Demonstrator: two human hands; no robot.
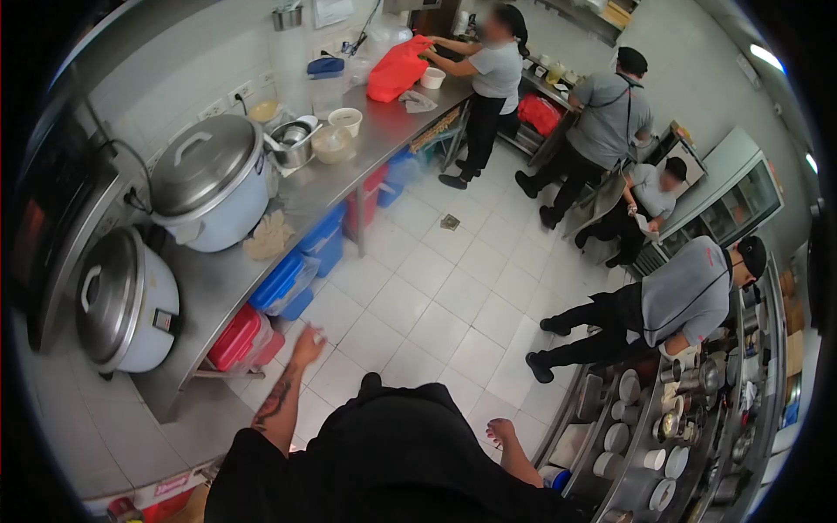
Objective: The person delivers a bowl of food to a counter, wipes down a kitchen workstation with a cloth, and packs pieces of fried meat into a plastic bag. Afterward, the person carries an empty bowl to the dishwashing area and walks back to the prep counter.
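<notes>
My left hand [308, 343] hangs low over the tiled floor, beside the red lidded bin [235, 338] under the steel counter, and touches nothing. Its fingers are loosely stretched and a little blurred, with no object visible in them. On the other side of my body, my right hand [500, 431] is held away from the shelving, its fingers loosely bent and apart. Nothing shows in that hand either. Closest to it is a blue-and-white tub [554, 477] at the lower edge of the shelves.
Two large rice cookers [209, 179] stand at the left, one on the steel counter [336, 193]. Blue bins [283, 281] sit below. A person [497, 65] handles a red bag [397, 70]. Another person [684, 292] works at shelves of pots [697, 375]; two more are farther back.
</notes>
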